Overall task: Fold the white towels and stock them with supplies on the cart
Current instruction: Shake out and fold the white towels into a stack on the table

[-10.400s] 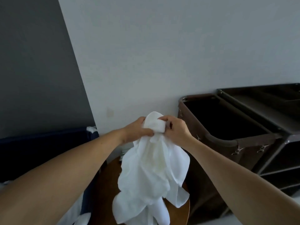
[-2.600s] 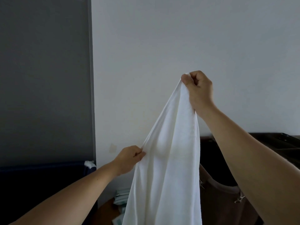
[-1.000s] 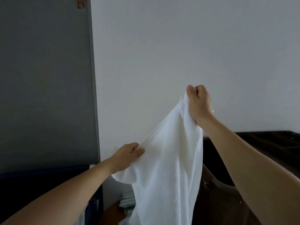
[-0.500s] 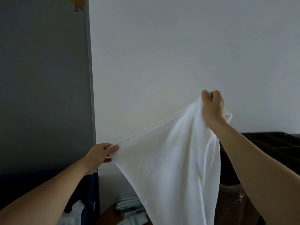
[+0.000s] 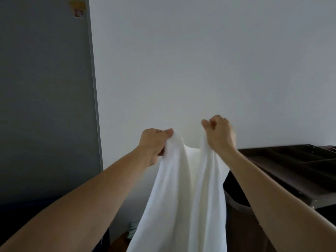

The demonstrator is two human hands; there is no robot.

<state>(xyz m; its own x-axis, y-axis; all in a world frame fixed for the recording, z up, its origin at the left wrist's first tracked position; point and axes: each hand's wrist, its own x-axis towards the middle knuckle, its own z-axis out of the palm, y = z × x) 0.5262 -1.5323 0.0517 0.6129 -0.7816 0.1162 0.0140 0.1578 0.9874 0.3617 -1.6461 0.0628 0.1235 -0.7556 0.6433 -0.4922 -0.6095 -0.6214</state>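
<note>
Once apart, left hand near right hand

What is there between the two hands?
In the head view, a slack stretch of towel sags between the left hand and the right hand; behind it, only wall.

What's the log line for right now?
left hand: grips white cloth towel at top edge | right hand: grips top edge too | towel: hanging | dark brown cart: right side

No legible text, small note on grey wall, too blurred to read
</note>
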